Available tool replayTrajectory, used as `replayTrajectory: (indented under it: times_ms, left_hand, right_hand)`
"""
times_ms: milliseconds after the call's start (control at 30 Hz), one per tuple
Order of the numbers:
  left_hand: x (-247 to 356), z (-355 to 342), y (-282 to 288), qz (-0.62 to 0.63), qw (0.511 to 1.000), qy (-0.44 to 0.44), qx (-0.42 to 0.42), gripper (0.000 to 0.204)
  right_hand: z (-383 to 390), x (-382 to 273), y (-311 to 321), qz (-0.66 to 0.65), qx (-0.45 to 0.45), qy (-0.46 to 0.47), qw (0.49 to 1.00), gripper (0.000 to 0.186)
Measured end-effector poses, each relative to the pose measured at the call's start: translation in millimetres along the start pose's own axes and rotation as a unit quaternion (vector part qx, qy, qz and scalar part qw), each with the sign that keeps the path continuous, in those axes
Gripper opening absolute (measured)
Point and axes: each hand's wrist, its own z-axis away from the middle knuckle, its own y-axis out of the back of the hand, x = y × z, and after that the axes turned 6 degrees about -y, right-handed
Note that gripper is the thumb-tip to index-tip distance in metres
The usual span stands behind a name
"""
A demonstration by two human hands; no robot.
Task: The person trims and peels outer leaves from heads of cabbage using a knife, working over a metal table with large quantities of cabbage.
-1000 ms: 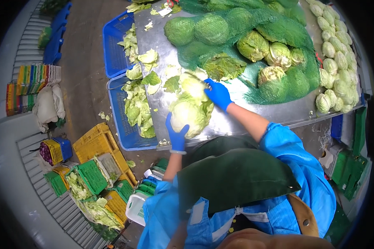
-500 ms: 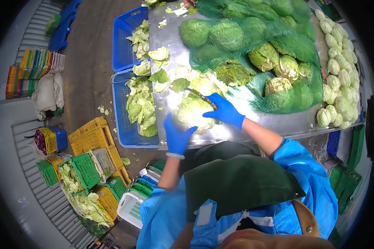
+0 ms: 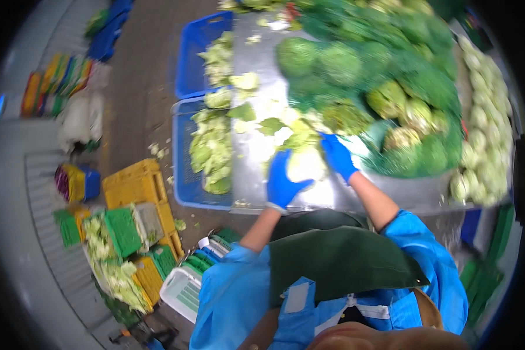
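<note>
A pale green cabbage (image 3: 307, 163), bright and blurred, lies on the metal table (image 3: 252, 169) in front of me. My left hand (image 3: 285, 182), in a blue glove, curves round its near left side with the thumb apart from the fingers. At the cabbage's right side is my right hand (image 3: 338, 157), also blue-gloved, its fingers closed and pointing up and left. The knife in that hand is smeared by motion and barely shows. Loose leaves (image 3: 270, 126) lie just beyond the cabbage.
Green net bags of cabbages (image 3: 338, 64) cover the far right of the table. Trimmed cabbages (image 3: 479, 134) are heaped along its right edge. Two blue crates (image 3: 182, 154) with leaves stand along the left edge. Yellow and green crates (image 3: 122, 230) stand on the floor at left.
The view has shifted, so the table sits farther right. My left hand has closed in on the cabbage's left side. My right hand has turned more upright; the knife, plain before, is now blurred.
</note>
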Motion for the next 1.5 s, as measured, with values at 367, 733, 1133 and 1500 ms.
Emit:
replayTrajectory:
  times_ms: [367,733,1133,1500]
  left_hand:
    - [-41,70,4,0.161,0.986,-0.04,0.009,0.111]
    - [-50,106,3,0.168,0.978,0.053,0.109,0.117]
    - [-37,100,21,0.209,0.971,0.091,0.071,0.105]
    - [-34,77,27,0.121,0.985,0.082,0.09,0.066]
  right_hand:
    - [-120,62,-5,-0.014,0.031,0.111,0.993,0.035]
    - [-18,-106,-41,0.039,-0.22,0.304,0.926,0.031]
    - [11,-108,-51,0.075,-0.219,0.335,0.913,0.024]
    - [10,-102,-38,0.034,-0.198,0.309,0.929,0.024]
